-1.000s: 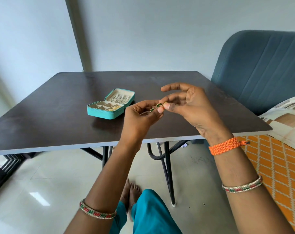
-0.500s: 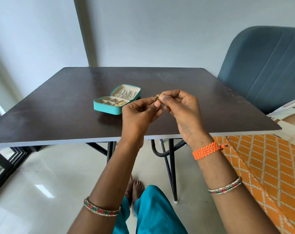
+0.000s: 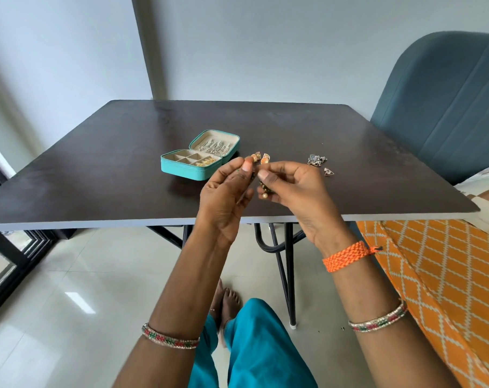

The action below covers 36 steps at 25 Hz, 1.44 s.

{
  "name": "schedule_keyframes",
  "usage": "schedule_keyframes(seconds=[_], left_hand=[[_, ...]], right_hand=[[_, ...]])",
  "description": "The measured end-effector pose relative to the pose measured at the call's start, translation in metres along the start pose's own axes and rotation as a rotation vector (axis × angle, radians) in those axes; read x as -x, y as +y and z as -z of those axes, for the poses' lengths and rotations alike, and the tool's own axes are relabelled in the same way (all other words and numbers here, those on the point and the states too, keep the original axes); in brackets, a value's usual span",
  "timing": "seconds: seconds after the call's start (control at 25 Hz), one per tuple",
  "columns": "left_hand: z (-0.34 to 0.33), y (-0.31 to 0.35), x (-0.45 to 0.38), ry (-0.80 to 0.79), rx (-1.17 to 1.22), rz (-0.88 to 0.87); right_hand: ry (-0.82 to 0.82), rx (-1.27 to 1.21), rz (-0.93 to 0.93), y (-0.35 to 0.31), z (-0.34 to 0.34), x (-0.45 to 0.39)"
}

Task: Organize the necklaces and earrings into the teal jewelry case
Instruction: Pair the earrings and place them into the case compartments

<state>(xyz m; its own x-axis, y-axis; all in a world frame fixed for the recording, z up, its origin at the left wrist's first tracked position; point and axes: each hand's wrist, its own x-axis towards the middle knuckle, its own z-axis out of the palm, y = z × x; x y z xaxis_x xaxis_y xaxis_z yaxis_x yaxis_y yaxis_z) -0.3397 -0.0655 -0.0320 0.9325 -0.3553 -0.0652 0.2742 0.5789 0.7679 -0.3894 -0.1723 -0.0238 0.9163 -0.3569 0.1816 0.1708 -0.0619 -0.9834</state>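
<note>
The teal jewelry case [image 3: 181,170] lies open on the dark table [image 3: 97,175], with divided compartments in front and several hooks in its lid. My left hand [image 3: 226,197] and my right hand [image 3: 293,189] are raised close together above the table's near edge, just right of the case. My right hand pinches a dark green beaded earring with a pearl drop [image 3: 265,191]. My left thumb and fingers are pinched near its top. Two orange earrings [image 3: 261,158] lie on the table behind my fingers.
A silver cluster of jewelry [image 3: 317,159] and a small triangular earring [image 3: 328,171] lie on the table to the right. A blue-grey padded chair [image 3: 444,107] stands at the right. An orange patterned cloth [image 3: 439,275] is beside my right arm.
The view has tilted, so the orange earrings and silver pieces on the table now show. My hands dropped slightly and the earring now hangs from my right fingers.
</note>
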Motion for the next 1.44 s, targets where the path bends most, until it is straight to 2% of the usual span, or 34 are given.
schedule_keyframes(seconds=[0.24,0.44,0.52,0.64,0.8,0.96,1.04,1.24,1.44], left_hand=[[0.005,-0.008,0.006,-0.038,-0.071,-0.099],[0.009,-0.006,0.002,-0.001,-0.421,-0.113],[0.009,-0.004,-0.002,0.048,-0.56,-0.184],[0.01,-0.002,-0.004,0.08,-0.626,-0.259],[0.013,0.0,-0.001,0.084,-0.617,-0.202],[0.021,0.004,-0.011,0.138,-0.654,-0.104],[0.024,0.003,-0.021,0.171,-0.768,-0.074],[0.032,-0.001,-0.053,0.208,-1.083,-0.132],[0.041,0.0,-0.075,0.249,-1.24,-0.101]], right_hand=[[0.04,0.119,0.121,-0.001,-0.001,-0.007],[0.051,0.314,0.144,0.012,0.003,-0.014],[0.06,0.304,0.126,0.016,0.004,-0.015],[0.053,0.237,0.055,0.019,0.006,-0.017],[0.052,0.246,0.075,0.021,0.014,-0.019],[-0.02,0.232,0.08,0.029,0.011,-0.028],[-0.067,0.251,0.056,0.036,0.008,-0.039],[-0.167,0.363,-0.041,0.046,0.008,-0.07],[-0.151,0.368,-0.094,0.049,0.008,-0.082]])
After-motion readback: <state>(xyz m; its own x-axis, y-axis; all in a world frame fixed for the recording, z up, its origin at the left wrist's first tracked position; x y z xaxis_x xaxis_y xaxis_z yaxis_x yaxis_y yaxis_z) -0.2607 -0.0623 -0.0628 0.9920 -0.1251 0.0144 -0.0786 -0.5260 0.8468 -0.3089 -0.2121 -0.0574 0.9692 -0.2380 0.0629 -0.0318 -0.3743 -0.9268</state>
